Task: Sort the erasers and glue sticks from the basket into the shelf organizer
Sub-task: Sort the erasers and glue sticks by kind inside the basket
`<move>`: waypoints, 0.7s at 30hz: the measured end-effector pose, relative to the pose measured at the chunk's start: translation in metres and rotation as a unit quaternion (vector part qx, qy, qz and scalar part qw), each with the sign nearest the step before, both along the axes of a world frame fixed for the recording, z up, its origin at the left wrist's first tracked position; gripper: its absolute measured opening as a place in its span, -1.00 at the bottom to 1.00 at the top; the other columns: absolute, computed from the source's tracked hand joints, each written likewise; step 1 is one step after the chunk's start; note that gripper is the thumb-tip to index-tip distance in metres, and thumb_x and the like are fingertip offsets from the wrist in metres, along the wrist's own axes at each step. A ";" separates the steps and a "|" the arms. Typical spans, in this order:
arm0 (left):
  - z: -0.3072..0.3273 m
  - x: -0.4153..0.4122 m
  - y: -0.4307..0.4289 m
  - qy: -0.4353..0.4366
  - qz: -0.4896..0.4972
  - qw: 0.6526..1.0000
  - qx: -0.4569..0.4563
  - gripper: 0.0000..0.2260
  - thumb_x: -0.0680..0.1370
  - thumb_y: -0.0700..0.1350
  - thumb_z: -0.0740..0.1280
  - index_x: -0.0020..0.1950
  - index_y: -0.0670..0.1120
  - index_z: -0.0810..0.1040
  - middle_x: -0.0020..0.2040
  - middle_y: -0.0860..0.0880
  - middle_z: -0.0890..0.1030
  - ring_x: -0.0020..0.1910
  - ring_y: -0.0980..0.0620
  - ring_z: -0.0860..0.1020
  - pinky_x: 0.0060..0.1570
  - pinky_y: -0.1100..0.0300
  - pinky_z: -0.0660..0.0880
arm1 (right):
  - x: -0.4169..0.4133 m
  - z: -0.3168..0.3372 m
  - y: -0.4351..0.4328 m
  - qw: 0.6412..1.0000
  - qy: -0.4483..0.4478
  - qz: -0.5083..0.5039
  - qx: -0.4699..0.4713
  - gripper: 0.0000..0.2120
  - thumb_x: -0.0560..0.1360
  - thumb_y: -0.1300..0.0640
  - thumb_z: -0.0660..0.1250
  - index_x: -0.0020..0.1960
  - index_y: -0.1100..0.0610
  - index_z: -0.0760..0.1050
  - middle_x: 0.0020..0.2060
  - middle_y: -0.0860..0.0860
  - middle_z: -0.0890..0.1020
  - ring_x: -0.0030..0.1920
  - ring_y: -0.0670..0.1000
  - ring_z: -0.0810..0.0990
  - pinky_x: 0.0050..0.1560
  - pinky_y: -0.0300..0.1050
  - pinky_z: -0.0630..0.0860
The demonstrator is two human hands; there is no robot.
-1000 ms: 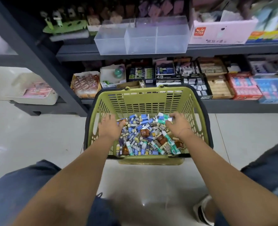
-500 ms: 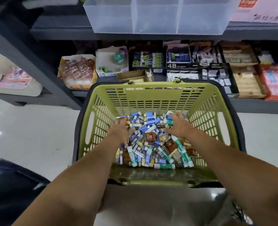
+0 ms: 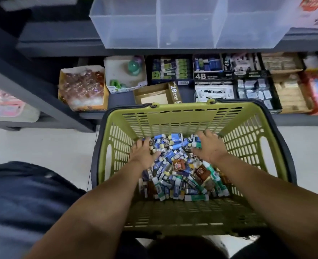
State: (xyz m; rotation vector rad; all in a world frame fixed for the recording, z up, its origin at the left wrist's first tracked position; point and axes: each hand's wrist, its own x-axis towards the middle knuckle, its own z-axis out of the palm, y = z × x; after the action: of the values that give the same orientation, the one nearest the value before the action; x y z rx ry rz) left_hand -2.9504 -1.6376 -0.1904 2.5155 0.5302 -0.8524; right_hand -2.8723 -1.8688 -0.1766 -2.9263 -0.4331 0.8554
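Observation:
A green plastic basket [image 3: 182, 116] sits on the floor in front of me, holding a pile of blue-sleeved erasers [image 3: 170, 156], brown erasers [image 3: 178, 164] and green-capped glue sticks [image 3: 213, 172]. Both hands reach into the far end of the pile. My left hand [image 3: 144, 153] has its fingers curled down around a few small erasers. My right hand [image 3: 209, 148] curls over a green-and-white glue stick [image 3: 196, 144] that sticks out from under its fingers. The clear, empty shelf organizer [image 3: 188, 25] with three compartments stands on the shelf above the basket.
A lower shelf [image 3: 120, 100] behind the basket holds open boxes of stationery, among them a 2B carton [image 3: 157, 96] and a 4B box [image 3: 208, 69]. A dark shelf post [image 3: 33, 86] slants at left. White tiled floor [image 3: 42, 146] lies left of the basket.
The view has moved closer to and above the basket. Both hands have pushed further towards its far end, the right one keeping the glue stick under its fingers.

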 end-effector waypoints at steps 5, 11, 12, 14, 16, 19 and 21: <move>-0.019 -0.004 -0.002 -0.009 0.019 0.999 -0.031 -0.26 0.55 0.28 0.20 0.59 0.06 -0.08 0.58 -0.05 -0.06 0.54 -0.21 -0.05 0.49 -0.08 0.04 | -0.006 -0.009 0.029 0.989 -0.029 0.141 0.013 -0.35 0.54 -0.19 0.19 0.52 0.01 0.07 0.39 0.06 0.27 0.39 0.14 0.24 0.36 0.10 0.26; -0.025 0.005 -0.014 -0.046 0.071 0.995 -0.048 -0.24 0.54 0.24 0.25 0.59 0.00 -0.05 0.55 -0.08 0.04 0.51 -0.18 0.05 0.44 -0.03 0.09 | -0.016 -0.024 0.053 0.992 0.016 0.116 0.046 -0.32 0.52 -0.21 0.21 0.52 -0.06 0.01 0.39 0.06 0.14 0.22 0.18 0.40 0.25 0.05 0.32; -0.026 0.007 -0.014 -0.050 0.080 0.994 -0.048 -0.25 0.54 0.24 0.26 0.58 0.00 -0.03 0.52 -0.10 0.10 0.49 -0.17 0.10 0.42 -0.03 0.13 | -0.014 -0.024 0.056 0.992 0.010 0.112 0.050 -0.33 0.51 -0.21 0.22 0.51 -0.05 0.04 0.37 0.06 0.15 0.20 0.18 0.41 0.23 0.05 0.35; -0.029 0.007 -0.012 -0.070 0.081 0.994 -0.020 -0.28 0.53 0.25 0.26 0.56 0.03 0.02 0.46 -0.11 0.18 0.44 -0.16 0.16 0.38 -0.04 0.16 | -0.008 -0.025 0.058 0.993 0.005 0.106 0.054 -0.34 0.51 -0.20 0.23 0.50 -0.02 0.07 0.34 0.06 0.16 0.18 0.19 0.43 0.21 0.05 0.40; -0.035 0.003 -0.009 -0.084 0.073 0.994 0.008 -0.31 0.53 0.26 0.24 0.55 0.06 0.04 0.47 -0.11 0.16 0.46 -0.16 0.11 0.41 -0.08 0.11 | -0.008 -0.028 0.056 0.991 -0.003 0.124 0.050 -0.32 0.52 -0.20 0.21 0.52 -0.01 0.03 0.37 0.04 0.15 0.18 0.18 0.44 0.24 0.08 0.38; -0.042 -0.004 -0.010 -0.087 0.055 0.995 -0.003 -0.33 0.55 0.26 0.20 0.56 0.08 0.03 0.55 -0.01 0.07 0.52 -0.14 0.00 0.44 -0.13 0.07 | -0.018 -0.036 0.052 0.983 -0.017 0.175 0.049 -0.28 0.53 -0.22 0.13 0.55 -0.04 -0.12 0.47 -0.05 0.07 0.28 0.19 0.38 0.34 0.15 0.25; -0.043 -0.010 -0.015 -0.090 0.049 0.994 -0.026 -0.35 0.56 0.26 0.18 0.56 0.11 0.02 0.56 0.04 0.08 0.51 -0.15 0.05 0.42 -0.17 0.12 | -0.018 -0.038 0.055 0.983 -0.008 0.179 0.050 -0.23 0.52 -0.23 0.16 0.56 -0.04 -0.17 0.49 -0.06 0.02 0.31 0.20 0.33 0.35 0.15 0.24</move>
State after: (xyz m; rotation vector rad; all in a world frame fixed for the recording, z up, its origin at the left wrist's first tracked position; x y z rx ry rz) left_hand -2.9605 -1.6526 -0.2334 2.4662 0.5580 -0.5887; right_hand -2.8906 -1.8138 -0.2142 -2.8068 -0.9944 0.8138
